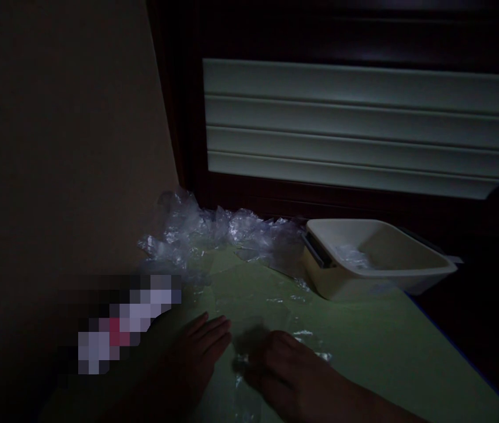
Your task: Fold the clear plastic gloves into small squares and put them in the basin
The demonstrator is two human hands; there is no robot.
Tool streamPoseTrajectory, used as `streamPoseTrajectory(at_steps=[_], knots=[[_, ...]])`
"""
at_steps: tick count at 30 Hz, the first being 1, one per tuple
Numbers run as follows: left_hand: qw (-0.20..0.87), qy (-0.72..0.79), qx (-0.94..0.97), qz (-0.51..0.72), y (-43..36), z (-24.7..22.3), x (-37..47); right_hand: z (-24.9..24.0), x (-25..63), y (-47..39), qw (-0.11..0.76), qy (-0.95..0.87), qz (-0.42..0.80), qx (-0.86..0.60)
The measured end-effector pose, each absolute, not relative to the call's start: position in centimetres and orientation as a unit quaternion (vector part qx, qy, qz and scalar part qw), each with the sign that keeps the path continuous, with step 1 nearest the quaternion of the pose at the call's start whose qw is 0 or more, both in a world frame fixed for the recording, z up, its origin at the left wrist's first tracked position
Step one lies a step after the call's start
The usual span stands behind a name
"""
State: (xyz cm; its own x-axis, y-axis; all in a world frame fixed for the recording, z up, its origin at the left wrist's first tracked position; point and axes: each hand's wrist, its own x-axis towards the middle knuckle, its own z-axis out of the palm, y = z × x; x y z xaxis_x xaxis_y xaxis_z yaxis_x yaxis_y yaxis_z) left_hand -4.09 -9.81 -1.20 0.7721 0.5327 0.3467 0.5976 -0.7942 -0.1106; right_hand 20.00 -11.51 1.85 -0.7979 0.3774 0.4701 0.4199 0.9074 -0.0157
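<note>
The scene is very dim. My left hand (pixel 196 352) lies flat, fingers apart, on a pale green table top (pixel 385 352). Right beside it, my right hand (pixel 284 367) rests with fingers curled over a small dark object (pixel 249 341) wrapped in clear plastic film; what the object is I cannot make out. Thin clear film (pixel 315 352) spreads over the table under and around both hands.
A cream rectangular tray (pixel 408 276) with crumpled film inside stands at the back right. A heap of crumpled clear plastic (pixel 214 235) lies at the table's back by a wall and a shuttered window. A blurred patch sits at the left.
</note>
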Motion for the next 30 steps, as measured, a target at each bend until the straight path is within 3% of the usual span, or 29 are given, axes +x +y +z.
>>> streamPoseTrajectory(at_steps=[8, 22, 25, 30], knots=[[0.118, -0.292, -0.928, -0.201, -9.7, -1.1, -4.0, 1.4, 19.8, -11.7, 0.174, -0.974, -0.053, -0.137], [0.1, -0.3, -0.926, -0.205, -10.0, -1.4, -3.8, 0.2, 19.3, -12.4, 0.218, -0.966, -0.071, -0.12], [0.105, -0.309, -0.918, -0.225, -10.2, -0.9, -3.7, 0.5, 19.3, -12.5, 0.268, -0.949, 0.012, -0.168], [0.116, -0.284, -0.927, -0.216, -10.4, 0.3, -3.6, 2.0, 19.2, -12.6, 0.313, -0.876, 0.258, -0.262]])
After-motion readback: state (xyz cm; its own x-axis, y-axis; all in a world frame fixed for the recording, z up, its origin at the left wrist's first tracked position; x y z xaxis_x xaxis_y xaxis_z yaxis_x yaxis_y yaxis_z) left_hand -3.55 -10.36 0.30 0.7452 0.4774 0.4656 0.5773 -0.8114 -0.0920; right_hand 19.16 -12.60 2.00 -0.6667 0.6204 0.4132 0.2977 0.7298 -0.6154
